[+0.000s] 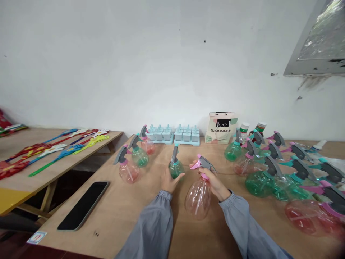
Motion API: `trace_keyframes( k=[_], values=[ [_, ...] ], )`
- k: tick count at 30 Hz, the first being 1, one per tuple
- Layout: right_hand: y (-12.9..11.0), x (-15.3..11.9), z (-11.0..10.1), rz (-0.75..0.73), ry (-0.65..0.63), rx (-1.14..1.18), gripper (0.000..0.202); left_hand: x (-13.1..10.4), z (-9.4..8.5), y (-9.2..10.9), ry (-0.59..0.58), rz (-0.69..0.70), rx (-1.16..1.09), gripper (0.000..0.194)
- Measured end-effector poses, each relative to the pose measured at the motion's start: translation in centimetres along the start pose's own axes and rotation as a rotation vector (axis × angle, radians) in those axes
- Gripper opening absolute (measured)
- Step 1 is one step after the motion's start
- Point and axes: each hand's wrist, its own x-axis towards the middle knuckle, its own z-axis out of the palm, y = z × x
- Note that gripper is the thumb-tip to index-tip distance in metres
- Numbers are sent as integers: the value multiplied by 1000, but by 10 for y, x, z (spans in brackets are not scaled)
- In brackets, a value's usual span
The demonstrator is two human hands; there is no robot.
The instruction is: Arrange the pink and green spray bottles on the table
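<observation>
Item: wooden table (115,223), set against the wall.

Left hand (169,181): partly curled at the left side of a green spray bottle (176,171), thumb spread across its near side. Bottle upright, mid-table towards the far edge; how firm the hold is, I cannot tell.

Right hand (217,186): closed narrowly about the neck and trigger head of a pink spray bottle (198,201), which leans slightly, nearer the near edge. Whether its base touches the wood, I cannot tell.

Step in hand, by my judgement: handling two bottles, one per hand. Shifting either calls for a steady neck grip and a level base.

Far edge: pale-blue moulds (164,135), a printed paper bag (221,136).

Left edge, far part: three spray bottles (129,173), close together. Near left corner: dark phone (83,207), lying flat.

Right side: crowded spray bottles (259,184), heads overlapping; the chief obstruction, easily knocked. Capped bottles (244,128) behind.

Neighbouring table (16,196), left: bright flower-shaped sticks (67,154).
</observation>
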Motion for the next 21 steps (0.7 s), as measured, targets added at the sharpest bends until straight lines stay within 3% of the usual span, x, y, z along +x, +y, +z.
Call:
trace_keyframes(
  k=[6, 11, 14, 19, 21],
  values=[
    [10, -7, 2, -214, 74, -30, 19, 0, 0, -2, 4, -7, 8, 73],
    [-5, -32, -26, -356, 10, -291, 33, 2, 0, -9, -46, 2, -18, 73],
    [-14, -55, -59, -441, 213, -386, 42, 2, 0, -14, -53, 4, -15, 74],
    [-21, -96, -111, -589, 746, -683, 48, 2, 0, -15, -54, 31, -9, 74],
    [-23, -109, -125, -652, 898, -729, 60, 2, 0, -13, -61, 27, 0, 75]
  ],
)
